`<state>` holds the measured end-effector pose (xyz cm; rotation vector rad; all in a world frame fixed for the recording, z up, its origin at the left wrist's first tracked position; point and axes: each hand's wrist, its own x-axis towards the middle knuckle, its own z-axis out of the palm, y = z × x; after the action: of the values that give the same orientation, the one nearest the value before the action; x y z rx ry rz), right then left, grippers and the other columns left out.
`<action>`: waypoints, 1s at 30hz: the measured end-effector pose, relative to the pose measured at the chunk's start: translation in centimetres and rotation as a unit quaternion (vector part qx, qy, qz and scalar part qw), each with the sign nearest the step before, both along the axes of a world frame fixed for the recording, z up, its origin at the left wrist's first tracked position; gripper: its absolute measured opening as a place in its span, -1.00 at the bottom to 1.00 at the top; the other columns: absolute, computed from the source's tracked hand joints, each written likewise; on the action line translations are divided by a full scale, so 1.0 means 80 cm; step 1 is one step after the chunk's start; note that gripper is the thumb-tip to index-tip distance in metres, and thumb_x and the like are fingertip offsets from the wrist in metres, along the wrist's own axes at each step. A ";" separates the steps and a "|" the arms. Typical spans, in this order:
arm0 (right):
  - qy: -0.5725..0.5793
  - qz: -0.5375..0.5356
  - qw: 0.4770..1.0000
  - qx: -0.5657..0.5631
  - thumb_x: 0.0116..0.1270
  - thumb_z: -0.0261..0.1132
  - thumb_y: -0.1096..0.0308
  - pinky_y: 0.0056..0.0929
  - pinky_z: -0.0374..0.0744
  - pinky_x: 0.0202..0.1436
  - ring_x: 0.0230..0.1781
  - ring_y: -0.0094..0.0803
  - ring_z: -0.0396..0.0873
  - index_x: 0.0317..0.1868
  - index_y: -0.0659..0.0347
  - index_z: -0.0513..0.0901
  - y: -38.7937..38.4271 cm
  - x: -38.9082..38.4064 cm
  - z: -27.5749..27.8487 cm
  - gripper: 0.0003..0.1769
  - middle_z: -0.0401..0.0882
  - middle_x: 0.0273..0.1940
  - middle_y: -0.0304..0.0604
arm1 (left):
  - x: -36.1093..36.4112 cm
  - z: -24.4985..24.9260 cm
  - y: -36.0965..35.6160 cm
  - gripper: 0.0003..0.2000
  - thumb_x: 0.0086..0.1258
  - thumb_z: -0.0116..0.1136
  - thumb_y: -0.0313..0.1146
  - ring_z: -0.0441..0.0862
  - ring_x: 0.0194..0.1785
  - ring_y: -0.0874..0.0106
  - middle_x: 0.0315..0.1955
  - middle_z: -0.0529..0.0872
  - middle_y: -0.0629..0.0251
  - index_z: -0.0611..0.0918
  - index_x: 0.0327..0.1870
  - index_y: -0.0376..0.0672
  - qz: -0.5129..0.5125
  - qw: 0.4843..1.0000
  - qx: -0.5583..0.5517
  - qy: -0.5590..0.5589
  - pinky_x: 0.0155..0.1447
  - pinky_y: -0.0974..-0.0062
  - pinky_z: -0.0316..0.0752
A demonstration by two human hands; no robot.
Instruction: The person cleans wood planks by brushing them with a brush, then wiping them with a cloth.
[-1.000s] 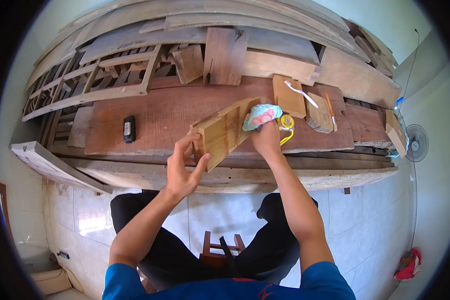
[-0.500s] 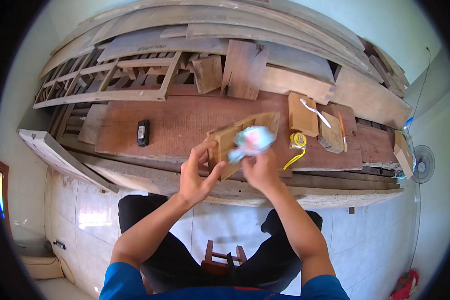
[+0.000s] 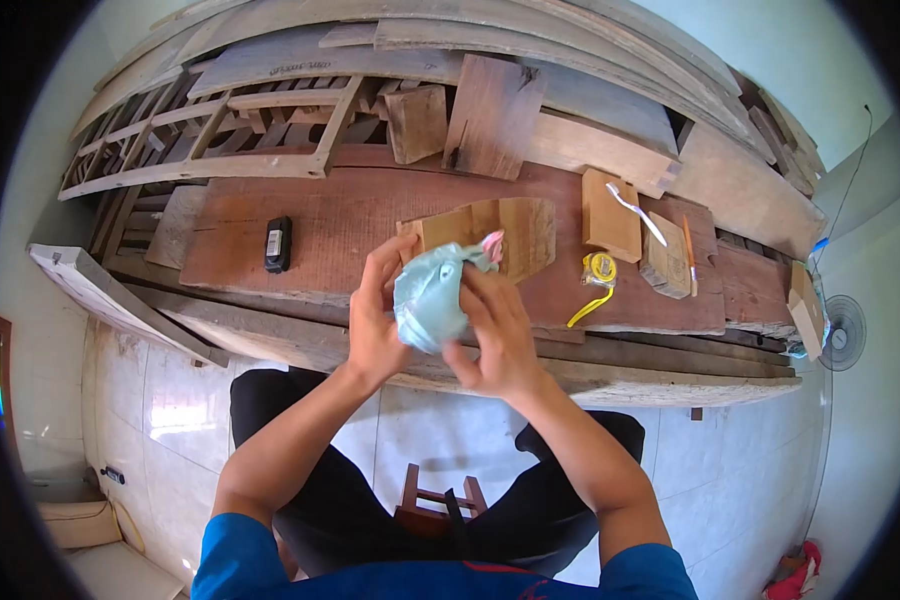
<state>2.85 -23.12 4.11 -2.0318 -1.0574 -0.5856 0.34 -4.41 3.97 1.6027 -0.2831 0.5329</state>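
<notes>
A light-brown wooden piece with angled ends (image 3: 515,228) is held over the reddish board, its near left part covered by a crumpled pale-green cloth (image 3: 430,295) with a pink patch. My left hand (image 3: 375,325) grips the wooden piece at its left end, the thumb hidden behind the cloth. My right hand (image 3: 500,335) has its fingers curled on the cloth's right side, pressing it against the wood.
On the reddish board (image 3: 340,220) lie a black device with a label (image 3: 278,245), a yellow tape measure (image 3: 599,270), a toothbrush (image 3: 635,212) on a wood block (image 3: 608,235), another block (image 3: 667,262) and an orange pencil-like stick (image 3: 689,250). Stacked planks (image 3: 300,68) stand behind.
My right hand has carried the cloth left and toward me, over the near left part of the wooden piece. The piece has tilted so that its broad face shows more.
</notes>
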 end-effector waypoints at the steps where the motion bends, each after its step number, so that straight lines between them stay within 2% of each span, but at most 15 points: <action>1: -0.013 -0.018 1.000 -0.013 0.46 0.37 0.19 0.19 0.46 0.48 0.41 0.38 0.49 0.41 0.34 0.55 -0.006 0.011 0.000 -0.39 0.50 0.43 0.29 | 0.004 -0.006 0.002 -0.41 0.60 0.35 -0.46 0.75 0.23 0.35 0.35 0.66 -0.11 0.36 0.56 -0.16 -0.008 1.000 -0.026 -0.008 0.09 0.45 0.73; 4: 0.143 -0.118 0.983 0.014 0.49 0.36 0.17 0.20 0.45 0.51 0.45 0.42 0.45 0.47 0.35 0.50 -0.026 0.055 -0.020 -0.34 0.46 0.48 0.33 | 0.002 0.005 -0.003 -0.42 0.62 0.34 -0.43 0.73 0.28 0.29 0.42 0.60 -0.13 0.35 0.56 -0.15 0.001 0.985 -0.123 0.117 0.16 0.43 0.74; 5: 0.152 -0.148 0.977 0.004 0.46 0.43 0.08 0.24 0.37 0.57 0.51 0.41 0.39 0.48 0.32 0.50 -0.028 0.062 -0.030 -0.28 0.44 0.49 0.31 | 0.003 0.003 -0.004 -0.43 0.64 0.33 -0.40 0.74 0.27 0.26 0.43 0.59 -0.13 0.35 0.56 -0.14 -0.004 0.983 -0.148 0.109 0.13 0.42 0.74; 8: 0.096 -0.074 0.993 0.004 0.48 0.40 0.05 0.24 0.29 0.63 0.54 0.44 0.33 0.52 0.31 0.48 0.005 0.009 0.003 -0.26 0.41 0.51 0.34 | 0.004 -0.001 -0.001 -0.44 0.64 0.33 -0.41 0.76 0.24 0.26 0.42 0.60 -0.14 0.36 0.56 -0.14 0.003 0.987 -0.119 0.107 0.06 0.44 0.75; 9: 0.088 -0.001 0.996 0.000 0.50 0.38 0.04 0.24 0.23 0.67 0.57 0.45 0.29 0.54 0.30 0.49 0.014 -0.006 0.018 -0.26 0.38 0.52 0.37 | 0.005 -0.007 0.000 -0.44 0.64 0.33 -0.41 0.77 0.23 0.26 0.41 0.61 -0.15 0.36 0.56 -0.13 0.003 0.991 -0.107 0.085 0.03 0.44 0.75; 11: 0.055 -0.031 0.997 -0.038 0.49 0.38 0.05 0.26 0.25 0.64 0.53 0.44 0.34 0.49 0.28 0.54 0.008 -0.001 0.008 -0.31 0.42 0.50 0.33 | 0.009 -0.016 0.002 -0.44 0.63 0.34 -0.40 0.78 0.21 0.27 0.38 0.64 -0.16 0.36 0.55 -0.13 -0.003 0.996 -0.078 0.041 -0.01 0.46 0.75; 13: 0.051 -0.074 0.994 -0.056 0.50 0.38 0.08 0.26 0.33 0.58 0.45 0.36 0.43 0.40 0.24 0.62 -0.011 0.033 -0.011 -0.41 0.54 0.43 0.24 | 0.002 0.001 0.001 -0.45 0.68 0.24 -0.47 0.69 0.34 0.25 0.45 0.55 -0.08 0.30 0.58 -0.13 -0.014 0.991 -0.080 0.104 0.20 0.40 0.71; 14: 0.142 -0.130 0.980 -0.043 0.55 0.33 0.07 0.22 0.38 0.53 0.40 0.30 0.48 0.35 0.24 0.65 -0.019 0.049 -0.008 -0.47 0.62 0.37 0.19 | 0.001 0.009 0.000 -0.46 0.70 0.19 -0.50 0.64 0.41 0.25 0.48 0.51 -0.04 0.27 0.59 -0.13 -0.019 0.988 -0.083 0.132 0.30 0.38 0.69; 16: 0.253 -0.143 0.957 -0.013 0.61 0.27 0.05 0.14 0.38 0.56 0.46 0.27 0.46 0.38 0.27 0.62 -0.032 0.074 -0.004 -0.45 0.62 0.38 0.19 | 0.000 0.006 0.000 -0.45 0.69 0.20 -0.50 0.64 0.41 0.25 0.47 0.52 -0.06 0.28 0.59 -0.15 -0.012 0.987 -0.088 0.136 0.29 0.38 0.69; 17: 0.334 -0.117 0.935 0.027 0.63 0.24 -0.01 0.18 0.33 0.60 0.56 0.32 0.36 0.41 0.30 0.59 -0.035 0.064 -0.008 -0.40 0.52 0.48 0.22 | 0.002 0.004 -0.001 -0.45 0.69 0.21 -0.50 0.64 0.40 0.26 0.47 0.52 -0.07 0.28 0.59 -0.15 -0.007 0.986 -0.092 0.138 0.28 0.39 0.68; 20: 0.057 -0.055 0.997 -0.012 0.63 0.24 -0.06 0.23 0.29 0.62 0.64 0.33 0.25 0.43 0.33 0.57 0.002 0.016 0.009 -0.35 0.38 0.59 0.23 | 0.002 -0.005 -0.004 -0.43 0.61 0.37 -0.39 0.81 0.13 0.33 0.29 0.71 -0.09 0.40 0.54 -0.13 0.021 0.996 -0.055 0.073 -0.07 0.46 0.74; 24: 0.074 -0.021 0.997 -0.009 0.46 0.41 0.28 0.15 0.33 0.59 0.55 0.28 0.36 0.41 0.19 0.61 -0.024 0.050 -0.015 -0.45 0.46 0.51 0.20 | -0.002 -0.002 -0.006 -0.44 0.60 0.38 -0.37 0.82 0.11 0.30 0.24 0.74 -0.07 0.41 0.53 -0.14 0.009 0.996 -0.047 0.081 -0.08 0.42 0.74; 26: 0.009 -0.139 0.989 0.049 0.54 0.33 0.38 -0.02 0.46 0.49 0.36 0.12 0.57 0.14 0.29 0.73 -0.046 0.077 -0.018 -0.74 0.64 0.27 0.13 | -0.001 -0.004 -0.006 -0.44 0.60 0.39 -0.37 0.83 0.11 0.28 0.21 0.75 -0.06 0.41 0.53 -0.14 0.013 0.996 -0.049 0.073 -0.07 0.40 0.74; 28: 0.077 -0.136 0.980 0.123 0.61 0.30 0.40 -0.23 0.60 0.27 0.09 -0.18 0.69 0.00 0.34 0.72 -0.070 0.093 -0.012 -0.83 0.71 0.06 -0.06 | -0.007 0.004 -0.007 -0.44 0.60 0.39 -0.36 0.83 0.12 0.26 0.22 0.74 -0.08 0.41 0.52 -0.14 0.011 0.995 -0.048 0.085 -0.07 0.39 0.75; 30: 0.230 -0.124 0.948 0.182 0.64 0.28 0.39 -0.35 0.61 0.17 0.01 -0.34 0.68 0.00 0.34 0.71 -0.076 0.082 0.004 -0.83 0.70 0.02 -0.13 | -0.012 0.005 -0.006 -0.45 0.61 0.38 -0.36 0.83 0.14 0.24 0.24 0.72 -0.10 0.41 0.52 -0.14 0.014 0.995 -0.042 0.089 -0.06 0.38 0.75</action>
<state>9.43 -29.16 4.44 -1.8516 -0.3862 -0.3677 -0.61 -4.92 4.35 1.5621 -0.1037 0.4154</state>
